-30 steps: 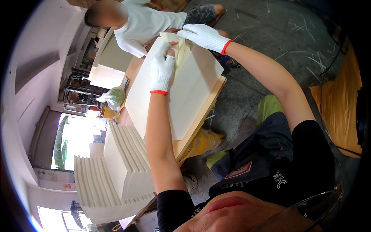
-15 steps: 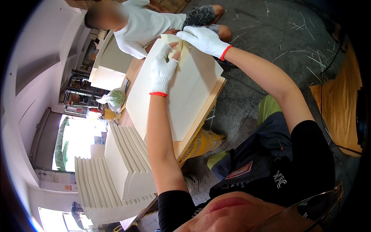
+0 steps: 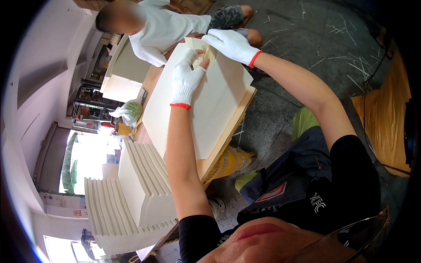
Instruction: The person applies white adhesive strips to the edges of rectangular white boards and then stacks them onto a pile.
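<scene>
The gloved fingers (image 3: 196, 60) of the left hand (image 3: 186, 81) pinch the folded far corner of a cream paper sheet (image 3: 206, 105), while the right hand (image 3: 230, 44) lies flat with fingers spread on the same corner. The sheet rests on a wooden board (image 3: 228, 131) on the worktop, with stacks of folded cream sheets (image 3: 131, 197) to the left and a person in a white shirt (image 3: 162, 30) opposite.

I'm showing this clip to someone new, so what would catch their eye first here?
Two white-gloved hands, the left hand and right hand, meet at the far corner of a large cream sheet lying on a wooden board in the middle of the picture. To the lower left stand tall stacks of cream sheets. Across the board, at the top, a person in a white shirt sits close to it.
</scene>
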The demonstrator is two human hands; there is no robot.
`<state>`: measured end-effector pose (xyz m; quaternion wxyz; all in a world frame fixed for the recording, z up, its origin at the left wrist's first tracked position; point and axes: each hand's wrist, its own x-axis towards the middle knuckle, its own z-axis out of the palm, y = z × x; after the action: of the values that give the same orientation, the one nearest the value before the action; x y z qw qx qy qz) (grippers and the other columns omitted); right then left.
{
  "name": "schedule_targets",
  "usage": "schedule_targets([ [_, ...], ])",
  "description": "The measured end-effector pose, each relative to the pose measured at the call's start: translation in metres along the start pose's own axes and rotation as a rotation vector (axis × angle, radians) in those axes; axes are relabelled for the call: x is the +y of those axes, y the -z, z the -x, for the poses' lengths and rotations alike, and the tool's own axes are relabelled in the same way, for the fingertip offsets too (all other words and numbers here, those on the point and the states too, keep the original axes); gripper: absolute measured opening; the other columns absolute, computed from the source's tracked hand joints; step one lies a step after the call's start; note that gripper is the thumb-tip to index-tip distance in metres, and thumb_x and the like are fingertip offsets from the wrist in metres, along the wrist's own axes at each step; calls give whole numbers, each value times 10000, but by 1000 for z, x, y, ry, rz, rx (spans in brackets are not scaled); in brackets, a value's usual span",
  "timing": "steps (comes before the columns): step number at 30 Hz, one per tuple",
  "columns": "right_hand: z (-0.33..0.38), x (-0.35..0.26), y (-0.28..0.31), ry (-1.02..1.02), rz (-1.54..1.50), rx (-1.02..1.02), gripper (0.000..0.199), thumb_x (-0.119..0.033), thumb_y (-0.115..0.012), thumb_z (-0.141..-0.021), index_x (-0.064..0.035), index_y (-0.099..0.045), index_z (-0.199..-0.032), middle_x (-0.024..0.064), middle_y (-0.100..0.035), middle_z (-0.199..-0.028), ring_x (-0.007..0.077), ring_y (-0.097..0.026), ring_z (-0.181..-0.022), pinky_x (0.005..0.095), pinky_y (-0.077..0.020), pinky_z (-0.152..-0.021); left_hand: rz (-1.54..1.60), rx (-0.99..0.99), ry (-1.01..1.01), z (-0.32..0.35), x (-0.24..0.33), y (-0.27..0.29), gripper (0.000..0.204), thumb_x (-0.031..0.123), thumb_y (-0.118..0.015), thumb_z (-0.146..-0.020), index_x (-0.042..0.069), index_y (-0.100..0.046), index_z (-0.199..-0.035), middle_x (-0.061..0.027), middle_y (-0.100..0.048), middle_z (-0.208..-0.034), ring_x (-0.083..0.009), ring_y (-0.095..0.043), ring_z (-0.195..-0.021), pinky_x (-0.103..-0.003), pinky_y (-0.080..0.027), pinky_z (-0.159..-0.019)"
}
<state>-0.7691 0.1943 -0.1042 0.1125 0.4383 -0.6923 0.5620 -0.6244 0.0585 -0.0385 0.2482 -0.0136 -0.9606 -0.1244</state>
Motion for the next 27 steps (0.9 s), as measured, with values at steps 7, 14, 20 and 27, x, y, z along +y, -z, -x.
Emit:
schedule_targets([
  [7, 4, -11, 8, -64, 30, -32, 430, -472, -417, -1003, -153, -652, -1170, 175, -692, -1051, 381, -649, -985, 477, -489, -846, 142, -3, 126, 2, 20, 5, 294, 118, -605, -882, 50, -663, -1162, -125, -656, -1157, -226, -611, -1124, -340, -457, -971],
  [14, 3, -5, 1, -14, -36, 27, 421, -450, -420, -1002, -139, -660, -1152, 171, -695, -1035, 379, -650, -982, 471, -488, -845, 19, -9, 60, 2, 3, 1, 282, 246, -694, -875, 154, -669, -1140, -172, -717, -1001, -321, -694, -952, -383, -517, -839],
  [20, 5, -5, 3, -10, -35, 28, 412, -436, -421, -1003, -135, -661, -1148, 179, -691, -1017, 385, -647, -974, 475, -486, -835, 42, 4, 16, 0, -5, -4, 349, 258, -765, -820, 157, -673, -1141, -172, -717, -1034, -340, -691, -988, -392, -516, -853],
  [27, 4, -7, 6, -54, -10, -1, 421, -453, -439, -999, -107, -654, -1105, 195, -685, -988, 399, -645, -944, 485, -483, -809, 97, 119, 37, 2, 11, -2, 304, 262, -663, -889, 186, -676, -1183, -160, -718, -1043, -333, -690, -963, -392, -512, -832],
])
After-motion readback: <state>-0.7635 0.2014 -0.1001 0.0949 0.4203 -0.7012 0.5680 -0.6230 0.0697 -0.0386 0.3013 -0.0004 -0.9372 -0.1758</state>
